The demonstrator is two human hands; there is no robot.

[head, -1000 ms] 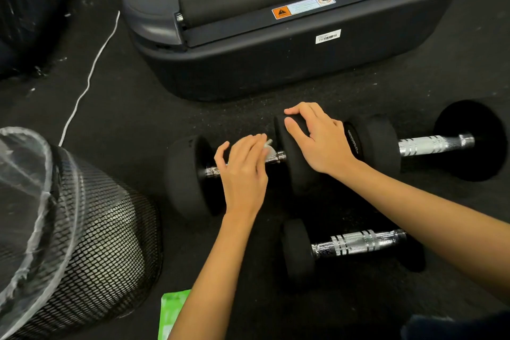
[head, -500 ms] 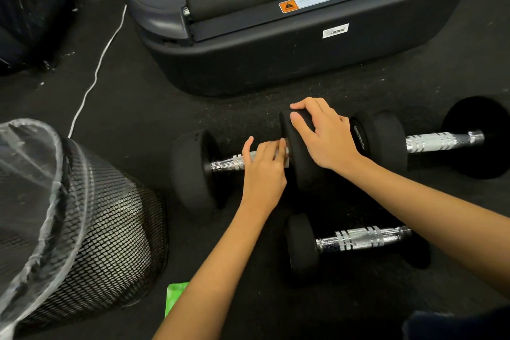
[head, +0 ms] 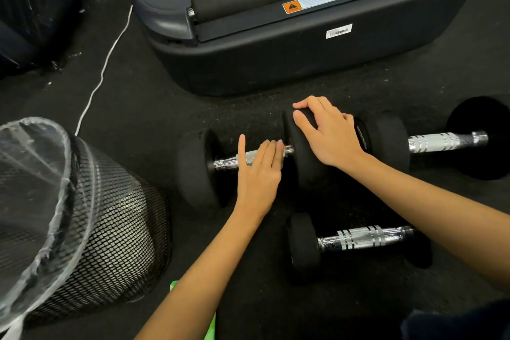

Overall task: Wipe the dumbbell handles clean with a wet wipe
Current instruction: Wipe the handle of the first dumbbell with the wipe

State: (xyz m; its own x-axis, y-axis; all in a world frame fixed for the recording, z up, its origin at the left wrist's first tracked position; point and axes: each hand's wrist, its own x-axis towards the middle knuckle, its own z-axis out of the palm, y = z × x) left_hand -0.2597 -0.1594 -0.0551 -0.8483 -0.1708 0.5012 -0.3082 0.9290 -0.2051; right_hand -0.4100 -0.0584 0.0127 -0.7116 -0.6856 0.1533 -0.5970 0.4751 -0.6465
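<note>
Three black dumbbells with chrome handles lie on the dark floor. My left hand (head: 258, 174) lies over the right part of the nearest-left dumbbell's handle (head: 229, 163), fingers curled over the bar and the index finger spread to the left. The wet wipe is hidden under those fingers. My right hand (head: 328, 135) grips the top of that dumbbell's right weight head (head: 303, 171). A second dumbbell (head: 441, 142) lies to the right, a smaller one (head: 358, 237) in front.
A treadmill base (head: 276, 63) stands right behind the dumbbells. A black mesh bin with a clear liner (head: 110, 229) sits at the left. A green wipe pack (head: 211, 323) lies under my left forearm. A white cable (head: 102, 72) runs across the floor at the left.
My left hand slid right along the handle, from its middle to the end by the right weight head. The white bit of wipe at my fingertips is now covered. My right hand kept its grip.
</note>
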